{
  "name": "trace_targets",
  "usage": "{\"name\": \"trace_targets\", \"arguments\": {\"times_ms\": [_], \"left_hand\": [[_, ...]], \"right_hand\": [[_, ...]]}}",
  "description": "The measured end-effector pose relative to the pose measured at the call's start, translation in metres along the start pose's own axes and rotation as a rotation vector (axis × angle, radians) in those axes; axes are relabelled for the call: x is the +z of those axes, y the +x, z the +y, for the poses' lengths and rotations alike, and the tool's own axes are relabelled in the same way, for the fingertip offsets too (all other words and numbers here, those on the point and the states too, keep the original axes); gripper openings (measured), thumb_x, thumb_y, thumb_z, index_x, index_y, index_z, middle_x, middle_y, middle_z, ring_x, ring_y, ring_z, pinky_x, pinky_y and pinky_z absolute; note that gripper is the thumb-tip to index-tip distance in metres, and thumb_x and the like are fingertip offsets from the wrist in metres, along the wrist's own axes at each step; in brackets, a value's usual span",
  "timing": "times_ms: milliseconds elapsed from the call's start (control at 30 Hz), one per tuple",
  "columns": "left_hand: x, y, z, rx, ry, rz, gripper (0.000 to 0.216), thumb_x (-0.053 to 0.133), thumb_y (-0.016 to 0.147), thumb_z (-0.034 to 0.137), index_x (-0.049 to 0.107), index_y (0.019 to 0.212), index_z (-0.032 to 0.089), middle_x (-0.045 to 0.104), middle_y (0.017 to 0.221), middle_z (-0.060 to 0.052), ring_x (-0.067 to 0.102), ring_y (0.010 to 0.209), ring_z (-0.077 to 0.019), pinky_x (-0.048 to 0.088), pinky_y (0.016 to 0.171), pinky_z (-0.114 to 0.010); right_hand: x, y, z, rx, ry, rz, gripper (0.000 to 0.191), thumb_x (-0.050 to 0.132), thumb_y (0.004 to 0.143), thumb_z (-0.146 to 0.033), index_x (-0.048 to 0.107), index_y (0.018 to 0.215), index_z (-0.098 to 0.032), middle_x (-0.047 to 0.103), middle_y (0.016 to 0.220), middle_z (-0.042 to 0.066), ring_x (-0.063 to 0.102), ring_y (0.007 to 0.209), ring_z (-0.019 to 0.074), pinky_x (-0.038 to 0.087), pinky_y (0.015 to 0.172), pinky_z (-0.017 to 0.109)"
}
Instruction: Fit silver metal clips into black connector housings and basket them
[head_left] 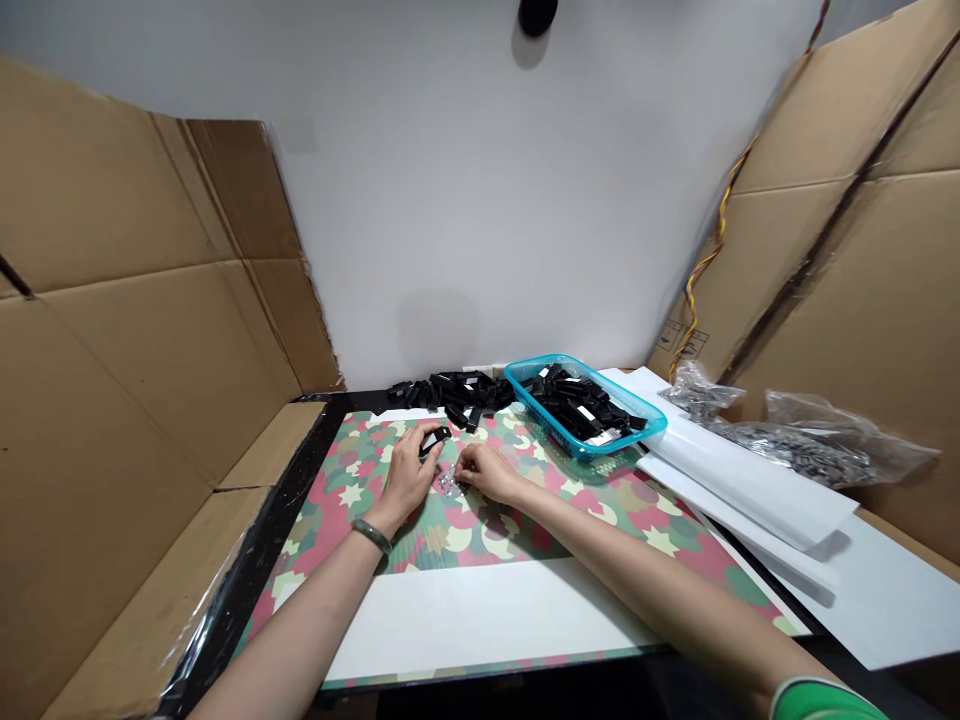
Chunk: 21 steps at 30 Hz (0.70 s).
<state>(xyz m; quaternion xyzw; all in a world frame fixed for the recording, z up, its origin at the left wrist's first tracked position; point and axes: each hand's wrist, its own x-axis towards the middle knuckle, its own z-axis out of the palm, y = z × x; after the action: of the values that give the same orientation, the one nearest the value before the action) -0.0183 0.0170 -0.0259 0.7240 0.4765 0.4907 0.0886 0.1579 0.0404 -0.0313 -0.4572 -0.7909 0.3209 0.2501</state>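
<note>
The work happens on a table with a black edge (255, 560), and on it lies a mat with a camouflage pattern (637, 530) of green, pink and cream, with small stars. A white board (487, 620) covers the near part of this mat.

The left hand (409, 475) holds a small black piece (435, 441) between its fingers, at the middle of the mat. A dark bracelet (372, 535) is on the left wrist. The right hand (487, 472) is just beside it, and the two hands are apart, not touching. Small silver pieces (450, 484) lie on the mat between the hands. The right fingertips (459, 478) are very near them, but I cannot tell if they hold one. A green sleeve (825, 702) shows at the lower right corner.

At the far edge of the mat, a loose heap of black pieces (450, 392) lies beside a turquoise plastic basket (645, 425), which is full of similar black pieces. To the right are white sheets (750, 490), and on them or just behind them are clear plastic bags (817, 440) with dark small parts inside.

Brown cardboard panels stand on the left (135, 300) and on the right (847, 250). Between them is a white wall (487, 180), with a round black object (538, 15) at the top. Yellow and red wires (720, 240) run down along the right panel.
</note>
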Motion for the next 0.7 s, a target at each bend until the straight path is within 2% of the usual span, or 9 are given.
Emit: {"name": "trace_targets", "arguments": {"times_ms": [100, 200, 533, 700], "left_hand": [[-0.001, 0.0, 0.002, -0.005, -0.004, -0.009, 0.023, 0.053, 0.091, 0.022, 0.063, 0.112, 0.02, 0.069, 0.109, -0.01, 0.064, 0.103, -0.0247, 0.049, 0.09, -0.039], [-0.001, 0.0, 0.003, -0.007, -0.002, -0.012, 0.023, 0.053, 0.091, 0.023, 0.063, 0.112, 0.02, 0.069, 0.109, -0.01, 0.064, 0.102, -0.0248, 0.049, 0.089, -0.039], [-0.002, 0.001, 0.005, -0.048, -0.02, -0.033, 0.021, 0.053, 0.089, 0.024, 0.062, 0.107, 0.018, 0.069, 0.107, -0.011, 0.064, 0.099, -0.0252, 0.049, 0.086, -0.039], [-0.003, 0.001, 0.01, -0.124, -0.113, -0.028, 0.022, 0.055, 0.088, 0.028, 0.064, 0.106, 0.018, 0.07, 0.104, -0.011, 0.064, 0.096, -0.0245, 0.049, 0.085, -0.038]], "right_hand": [[-0.003, 0.0, 0.002, -0.008, 0.017, -0.019, 0.005, 0.071, 0.071, -0.014, 0.068, 0.069, -0.017, 0.068, 0.068, 0.002, 0.061, 0.064, 0.0158, 0.038, 0.058, 0.024], [-0.005, 0.002, 0.004, -0.003, 0.045, -0.051, 0.01, 0.076, 0.063, -0.013, 0.067, 0.064, -0.018, 0.067, 0.062, 0.001, 0.059, 0.061, 0.0152, 0.038, 0.056, 0.023], [-0.006, 0.0, 0.005, 0.018, 0.27, -0.067, 0.01, 0.07, 0.07, -0.02, 0.063, 0.066, -0.015, 0.069, 0.067, 0.003, 0.061, 0.059, 0.0133, 0.044, 0.055, 0.022], [-0.021, -0.009, 0.001, 0.057, 0.598, -0.087, 0.023, 0.079, 0.064, -0.034, 0.067, 0.068, -0.014, 0.066, 0.061, 0.002, 0.058, 0.052, 0.0122, 0.044, 0.051, 0.023]]}}
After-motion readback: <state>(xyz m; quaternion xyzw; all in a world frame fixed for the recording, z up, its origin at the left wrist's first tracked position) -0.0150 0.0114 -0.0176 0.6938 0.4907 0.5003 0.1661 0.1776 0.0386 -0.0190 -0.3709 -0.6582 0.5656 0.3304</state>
